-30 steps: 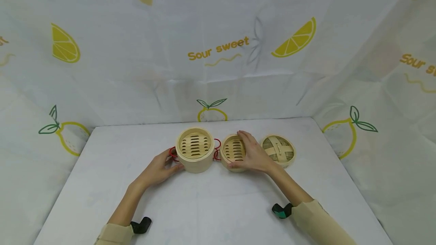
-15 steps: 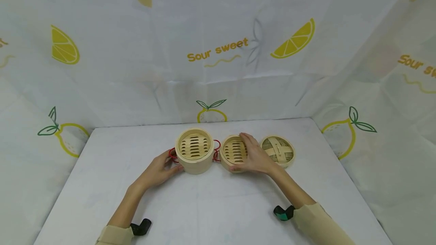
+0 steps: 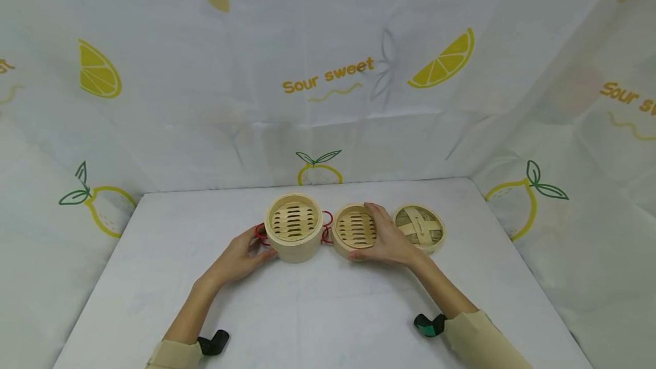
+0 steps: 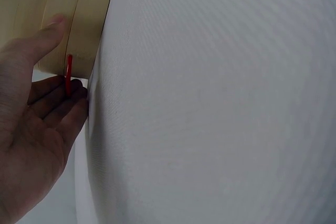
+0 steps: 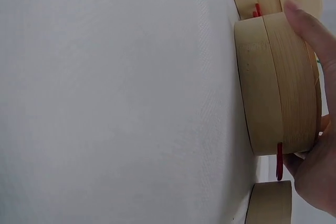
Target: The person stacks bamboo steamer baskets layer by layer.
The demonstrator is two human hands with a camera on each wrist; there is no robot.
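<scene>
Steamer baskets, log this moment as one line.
left hand: holds taller basket | right hand: grips shorter basket | lid: beside

Three things stand in a tight row across the middle of the white table (image 3: pixel 307 312): a tall steamer basket (image 3: pixel 294 226), a low steamer tray (image 3: pixel 353 228) and a woven lid (image 3: pixel 419 226). Red wire handles (image 3: pixel 326 226) fill the narrow gap between basket and tray, so no hand passes there. The left hand (image 3: pixel 241 255) blocks the basket's left side; the right hand (image 3: pixel 389 239) covers the tray's right edge and closes the gap to the lid. Open table lies in front of the row, behind it up to the cloth wall (image 3: pixel 328 130), and wide to the left and right.
</scene>
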